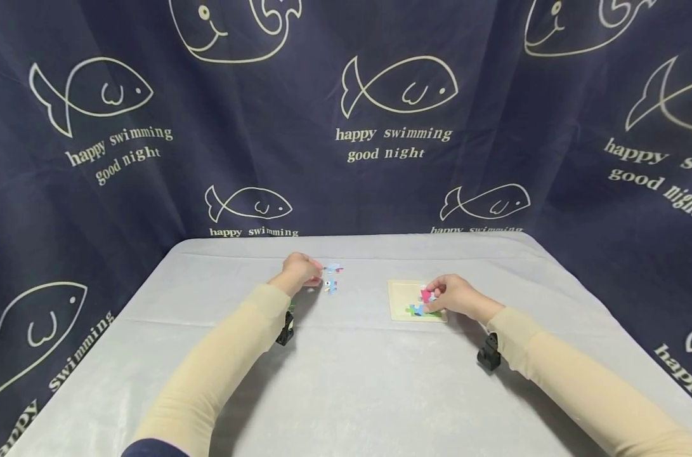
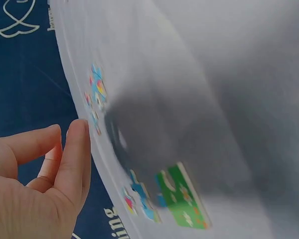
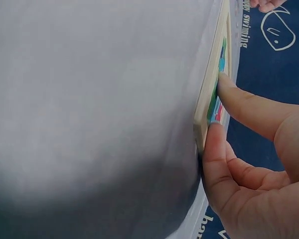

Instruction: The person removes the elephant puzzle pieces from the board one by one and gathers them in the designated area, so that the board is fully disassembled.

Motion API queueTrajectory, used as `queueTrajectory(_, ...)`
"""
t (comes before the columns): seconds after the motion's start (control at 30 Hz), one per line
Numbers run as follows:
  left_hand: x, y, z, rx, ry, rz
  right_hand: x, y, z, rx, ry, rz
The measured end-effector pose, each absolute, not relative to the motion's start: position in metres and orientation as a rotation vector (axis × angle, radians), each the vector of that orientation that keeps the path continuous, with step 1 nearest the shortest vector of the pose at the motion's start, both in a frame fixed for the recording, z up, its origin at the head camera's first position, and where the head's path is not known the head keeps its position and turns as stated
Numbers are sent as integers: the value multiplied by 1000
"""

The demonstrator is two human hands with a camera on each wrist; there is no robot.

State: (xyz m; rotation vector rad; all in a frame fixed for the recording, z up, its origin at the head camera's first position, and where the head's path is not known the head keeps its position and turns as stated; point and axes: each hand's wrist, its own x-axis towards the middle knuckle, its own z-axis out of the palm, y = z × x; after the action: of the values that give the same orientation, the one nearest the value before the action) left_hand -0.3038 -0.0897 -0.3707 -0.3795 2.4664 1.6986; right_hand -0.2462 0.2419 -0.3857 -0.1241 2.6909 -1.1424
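At the right, my right hand (image 1: 456, 297) bends over a shallow pale wooden puzzle tray (image 1: 399, 298). Its thumb and fingers span a pink-and-blue puzzle piece (image 1: 426, 296), gripping it low in the tray; the fingers partly cover it. A green-and-blue piece (image 1: 417, 310) lies along the tray's near edge, by the thumb. My left hand (image 1: 299, 273) hovers beside loose pieces: a light-blue one (image 1: 334, 268) and another blue one (image 1: 330, 285). In the left wrist view, the thumb and fingertips (image 2: 78, 125) come close together, with nothing visible between them.
Below the left hand lie a green piece (image 2: 182, 194) and a blue piece (image 2: 142, 194), with more blue pieces (image 2: 97, 89) farther off. A grey cloth (image 1: 368, 381) covers the table. Behind hangs a dark blue curtain (image 1: 300, 152) with fish prints.
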Motion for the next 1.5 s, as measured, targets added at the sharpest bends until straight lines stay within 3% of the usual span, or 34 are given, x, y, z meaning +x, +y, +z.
queueTrajectory(0.97,-274,-19,-372,104,2252,1685,-247,254,-390,-221,2647,-1153)
queueTrajectory(1.5,-265,3,-373,162,2238,1641,-243,254,-387,-233,2698,-1152)
